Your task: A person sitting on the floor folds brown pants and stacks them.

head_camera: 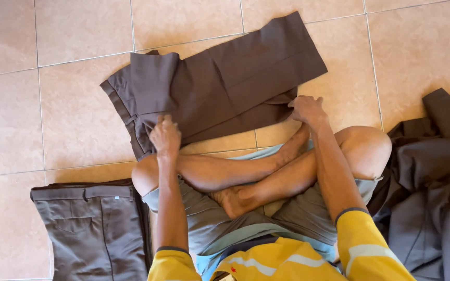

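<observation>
A floor of large pinkish tiles (79,114) is seen across the whole frame. In the upper centre, a pair of dark brown trousers (235,78) is laid flat on it, folded, with the waistband at the left and the leg ends toward the upper right. At the right edge, a heap of dark grey-brown garments (433,187) is piled loosely. In the lower left, 1 folded pair of brown trousers (92,229) is set down with its waistband uppermost. At the bottom centre, crossed bare legs in grey shorts and 2 yellow sleeves are seen. The left hand (165,136) is closed on the trousers' near edge beside the waistband, the cloth pinched in its fingers. The right hand (307,109) is closed on the near edge farther right, gripping the fabric there.
</observation>
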